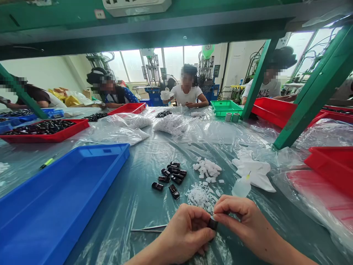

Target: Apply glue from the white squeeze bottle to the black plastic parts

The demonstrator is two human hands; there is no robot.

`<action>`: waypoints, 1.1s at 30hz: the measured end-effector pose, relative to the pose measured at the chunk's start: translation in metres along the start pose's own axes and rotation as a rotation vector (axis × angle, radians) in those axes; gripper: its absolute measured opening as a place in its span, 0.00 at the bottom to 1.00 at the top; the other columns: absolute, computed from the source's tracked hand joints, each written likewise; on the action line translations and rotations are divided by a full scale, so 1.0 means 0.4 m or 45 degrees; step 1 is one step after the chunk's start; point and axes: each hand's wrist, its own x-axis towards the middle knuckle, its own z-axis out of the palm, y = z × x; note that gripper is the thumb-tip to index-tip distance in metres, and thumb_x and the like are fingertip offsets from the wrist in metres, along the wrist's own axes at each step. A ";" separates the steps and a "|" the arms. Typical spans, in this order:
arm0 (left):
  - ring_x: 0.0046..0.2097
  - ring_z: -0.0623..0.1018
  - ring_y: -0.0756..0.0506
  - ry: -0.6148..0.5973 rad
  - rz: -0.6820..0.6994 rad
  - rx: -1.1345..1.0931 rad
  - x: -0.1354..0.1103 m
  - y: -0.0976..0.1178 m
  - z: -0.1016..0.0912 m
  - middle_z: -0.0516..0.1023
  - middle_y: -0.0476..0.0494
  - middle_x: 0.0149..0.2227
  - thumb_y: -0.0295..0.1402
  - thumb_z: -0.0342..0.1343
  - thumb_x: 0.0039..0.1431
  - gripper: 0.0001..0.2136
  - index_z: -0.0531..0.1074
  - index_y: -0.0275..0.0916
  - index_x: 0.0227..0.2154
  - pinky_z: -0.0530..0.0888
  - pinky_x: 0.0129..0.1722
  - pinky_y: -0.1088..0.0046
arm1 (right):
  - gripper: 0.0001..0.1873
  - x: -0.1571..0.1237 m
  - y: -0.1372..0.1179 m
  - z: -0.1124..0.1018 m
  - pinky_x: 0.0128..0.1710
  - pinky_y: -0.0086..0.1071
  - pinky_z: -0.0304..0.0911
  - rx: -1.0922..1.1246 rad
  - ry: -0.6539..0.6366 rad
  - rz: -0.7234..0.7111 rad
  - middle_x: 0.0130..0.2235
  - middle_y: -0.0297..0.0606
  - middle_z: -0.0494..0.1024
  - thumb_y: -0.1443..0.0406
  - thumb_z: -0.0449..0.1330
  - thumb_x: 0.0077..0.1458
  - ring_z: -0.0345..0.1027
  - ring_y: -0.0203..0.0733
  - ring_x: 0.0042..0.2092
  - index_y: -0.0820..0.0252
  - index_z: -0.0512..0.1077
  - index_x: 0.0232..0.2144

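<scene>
My left hand (185,231) and my right hand (242,218) meet at the near edge of the table, both pinched on one small black plastic part (212,223) between the fingertips. Just beyond them lie several more black parts (171,176) in a loose cluster. To their right sit a heap of small white pieces (207,169) and a patch of fine white bits (199,195). A thin metal tool (150,229) lies on the plastic sheet left of my left hand.
A large blue tray (59,198) stands at the near left, red trays (331,165) at the right, a red tray of black parts (44,130) at the far left. A small squeeze bottle (241,187) and white cloth (255,173) lie right of centre. Several people sit across the table.
</scene>
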 end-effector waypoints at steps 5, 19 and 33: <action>0.19 0.67 0.54 0.005 0.067 0.073 -0.002 -0.008 -0.001 0.64 0.53 0.17 0.31 0.56 0.47 0.06 0.70 0.32 0.25 0.66 0.20 0.80 | 0.10 0.000 0.002 -0.001 0.33 0.29 0.58 0.001 -0.009 -0.041 0.28 0.33 0.72 0.64 0.57 0.55 0.65 0.35 0.32 0.60 0.71 0.24; 0.20 0.66 0.53 0.063 0.128 0.085 0.004 -0.024 -0.003 0.62 0.53 0.18 0.31 0.57 0.45 0.07 0.70 0.33 0.26 0.63 0.20 0.79 | 0.09 -0.004 -0.003 -0.013 0.33 0.24 0.59 -0.074 -0.036 -0.186 0.31 0.32 0.73 0.67 0.55 0.58 0.67 0.31 0.33 0.58 0.72 0.28; 0.19 0.66 0.55 0.124 0.149 -0.031 0.004 -0.012 0.006 0.66 0.51 0.20 0.31 0.56 0.46 0.07 0.73 0.32 0.27 0.66 0.20 0.80 | 0.09 -0.008 0.021 0.011 0.32 0.21 0.63 -0.050 0.119 -0.285 0.32 0.31 0.73 0.70 0.58 0.54 0.68 0.31 0.33 0.51 0.76 0.34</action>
